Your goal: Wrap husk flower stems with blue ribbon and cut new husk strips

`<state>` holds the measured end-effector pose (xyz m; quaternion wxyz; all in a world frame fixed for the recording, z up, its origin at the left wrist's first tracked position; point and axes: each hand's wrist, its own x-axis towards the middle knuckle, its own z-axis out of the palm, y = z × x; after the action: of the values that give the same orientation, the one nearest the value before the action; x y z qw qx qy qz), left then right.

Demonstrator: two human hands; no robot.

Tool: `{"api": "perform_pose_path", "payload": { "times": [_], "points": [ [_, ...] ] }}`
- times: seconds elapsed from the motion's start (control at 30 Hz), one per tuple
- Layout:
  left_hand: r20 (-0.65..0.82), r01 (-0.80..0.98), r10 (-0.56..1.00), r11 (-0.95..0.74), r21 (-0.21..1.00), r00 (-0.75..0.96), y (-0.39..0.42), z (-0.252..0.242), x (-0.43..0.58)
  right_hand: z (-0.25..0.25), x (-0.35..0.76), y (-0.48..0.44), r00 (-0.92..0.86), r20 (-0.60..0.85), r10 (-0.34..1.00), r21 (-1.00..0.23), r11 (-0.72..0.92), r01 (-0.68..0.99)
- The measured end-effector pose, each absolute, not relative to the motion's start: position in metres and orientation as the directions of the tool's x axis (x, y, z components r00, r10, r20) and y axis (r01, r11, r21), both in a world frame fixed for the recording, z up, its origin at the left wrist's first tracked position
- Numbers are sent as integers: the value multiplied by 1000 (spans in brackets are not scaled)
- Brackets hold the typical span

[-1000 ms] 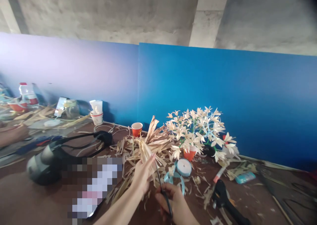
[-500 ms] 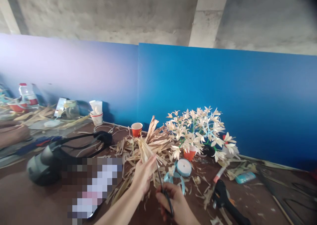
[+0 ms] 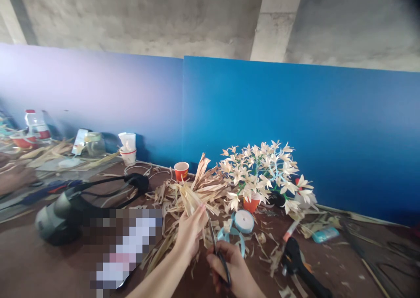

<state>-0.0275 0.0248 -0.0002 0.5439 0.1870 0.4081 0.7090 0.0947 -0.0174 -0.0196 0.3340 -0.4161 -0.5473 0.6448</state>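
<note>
My left hand [image 3: 190, 228] pinches a pale dried corn husk [image 3: 189, 198], its loose end fanning up and to the left. In my right hand [image 3: 229, 263] is a pair of scissors [image 3: 224, 265], fingers wrapped round the dark handles. The blades point up toward the husk beside my left fingertips; whether they touch it I cannot tell. Behind my hands lies a heap of dried husks [image 3: 211, 186]. A roll of light blue ribbon [image 3: 244, 221] rests just beyond my right hand, one end trailing loose.
White husk flowers [image 3: 259, 171] stand in a red cup [image 3: 251, 203]. At right lie a black glue gun [image 3: 300, 267] and a teal packet [image 3: 324, 235]. To the left are a phone [image 3: 126, 254], a dark strapped device [image 3: 59, 219] and another person's blurred hand [image 3: 15, 175].
The husk in my left hand has tilted slightly further left. My right hand and the scissors are almost where they were. The other person's hand at far left has shifted.
</note>
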Motion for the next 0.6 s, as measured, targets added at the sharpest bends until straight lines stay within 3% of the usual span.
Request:
{"api": "perform_pose_path", "payload": {
  "times": [0.6],
  "points": [
    [-109,-649,926,-166,743,-361,21,5,-25,-18,93,-19,-431,-153,889,-987,-160,21]
  ]
}}
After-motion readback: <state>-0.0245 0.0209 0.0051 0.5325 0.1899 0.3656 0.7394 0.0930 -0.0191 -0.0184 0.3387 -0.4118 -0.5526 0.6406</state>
